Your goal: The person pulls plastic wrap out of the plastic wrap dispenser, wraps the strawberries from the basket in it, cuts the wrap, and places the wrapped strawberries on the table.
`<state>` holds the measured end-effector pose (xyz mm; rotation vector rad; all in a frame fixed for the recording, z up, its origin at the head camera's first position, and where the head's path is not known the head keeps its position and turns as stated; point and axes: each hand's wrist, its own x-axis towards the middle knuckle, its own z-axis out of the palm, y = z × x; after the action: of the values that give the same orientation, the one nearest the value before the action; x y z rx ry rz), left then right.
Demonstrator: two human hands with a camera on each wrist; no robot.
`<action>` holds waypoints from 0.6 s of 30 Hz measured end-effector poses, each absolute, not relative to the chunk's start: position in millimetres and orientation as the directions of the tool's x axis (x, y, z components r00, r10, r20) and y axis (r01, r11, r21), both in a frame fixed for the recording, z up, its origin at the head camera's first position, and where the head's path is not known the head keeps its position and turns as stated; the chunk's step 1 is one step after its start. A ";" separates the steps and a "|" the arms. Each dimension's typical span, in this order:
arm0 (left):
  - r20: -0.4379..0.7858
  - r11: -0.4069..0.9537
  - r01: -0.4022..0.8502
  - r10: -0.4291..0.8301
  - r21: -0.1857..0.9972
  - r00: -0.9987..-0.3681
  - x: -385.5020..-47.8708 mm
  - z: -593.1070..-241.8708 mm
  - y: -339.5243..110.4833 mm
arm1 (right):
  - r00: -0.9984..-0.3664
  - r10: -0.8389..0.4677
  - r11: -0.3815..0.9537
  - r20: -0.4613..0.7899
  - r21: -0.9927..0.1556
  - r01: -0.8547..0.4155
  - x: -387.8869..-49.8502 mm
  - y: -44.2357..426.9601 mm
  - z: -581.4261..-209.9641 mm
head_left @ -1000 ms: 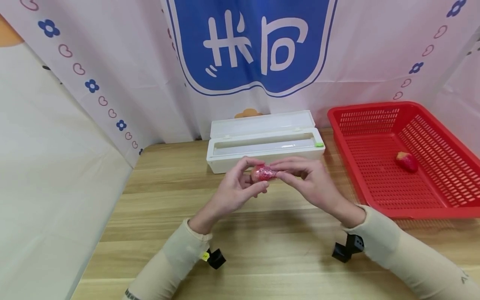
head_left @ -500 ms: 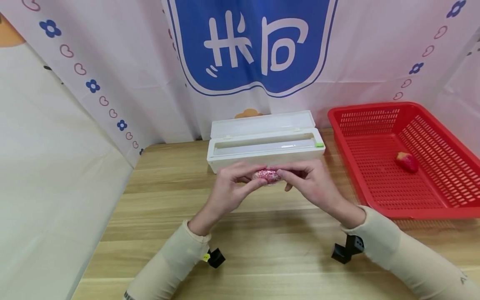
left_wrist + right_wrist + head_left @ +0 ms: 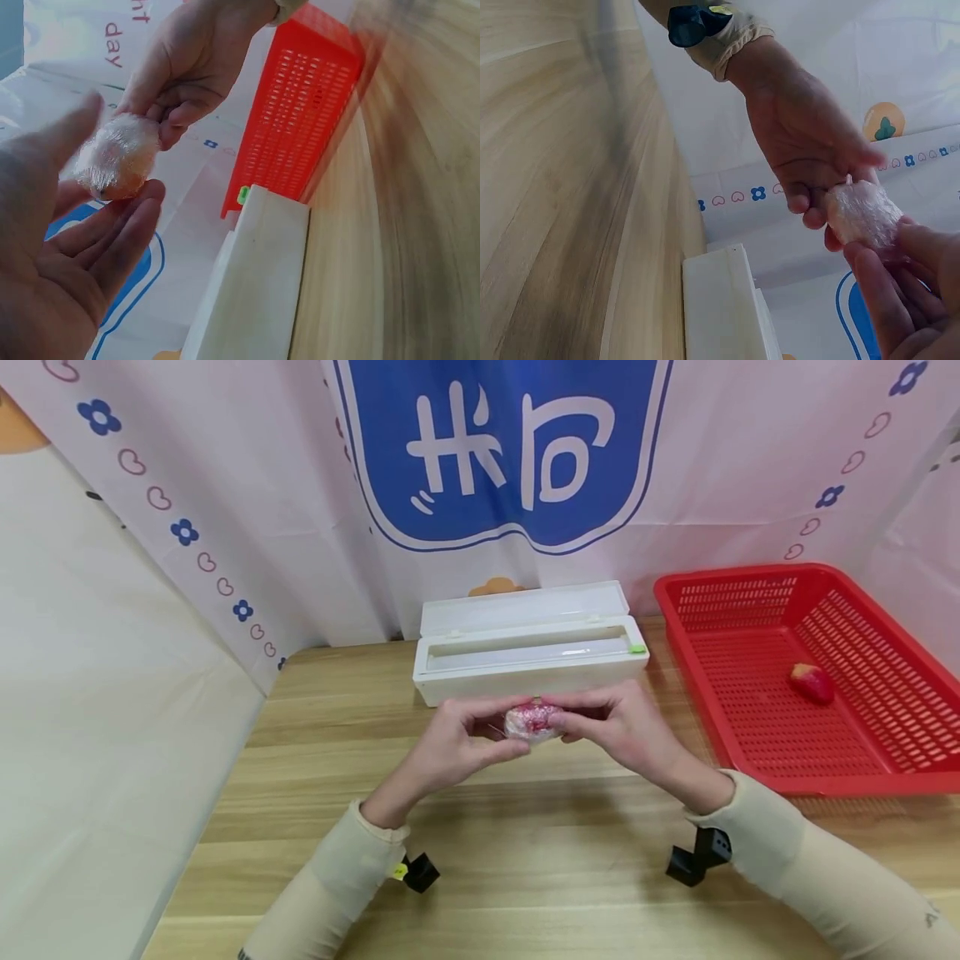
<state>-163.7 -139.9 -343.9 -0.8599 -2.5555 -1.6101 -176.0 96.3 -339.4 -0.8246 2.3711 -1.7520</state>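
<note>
A red-and-yellowish fruit [image 3: 533, 721] wrapped in clear cling film is held between both hands above the table. My right hand [image 3: 633, 727] pinches its right side between thumb and fingers. On the other side, my left hand [image 3: 450, 743] has its fingers reaching along the fruit's far edge and touching it. The left thumb is lifted off, blurred in the left wrist view. There, crinkled film covers the wrapped fruit [image 3: 120, 156]. Behind the hands stands a white cling film box [image 3: 525, 653], its lid up. Parts of the fruit are hidden behind fingers.
A red plastic basket [image 3: 720, 727] stands at the right, holding one more red fruit [image 3: 812, 683] with a yellowish end. The wooden table [image 3: 330, 760] meets a printed cloth [image 3: 300, 510] at the back. Black cameras [image 3: 697, 857] hang below the wrists.
The fruit has turned, and whitish film now shows on its near side. My left thumb has come away from it, and the left forearm has shifted slightly left. The right hand stays beside it.
</note>
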 end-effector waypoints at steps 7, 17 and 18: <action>0.296 0.342 0.446 0.410 0.827 -0.863 -164.1 -346.9 -141.4 | -0.818 -0.516 0.309 0.255 -0.835 -0.455 -169.4 94.6 -337.3; 0.231 0.340 0.388 0.420 0.857 -0.878 -160.3 -348.2 -139.9 | -0.715 -0.524 0.452 0.462 -0.561 -0.694 -161.4 88.6 -338.3; 0.229 0.351 0.393 0.426 0.850 -0.875 -159.7 -347.2 -140.9 | -0.724 -0.531 0.459 0.441 -0.568 -0.683 -161.0 88.8 -337.6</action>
<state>-159.7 -140.9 -347.2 -0.7909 -2.6080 -1.6268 -161.0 88.8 -337.6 -1.2023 2.8503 -1.2686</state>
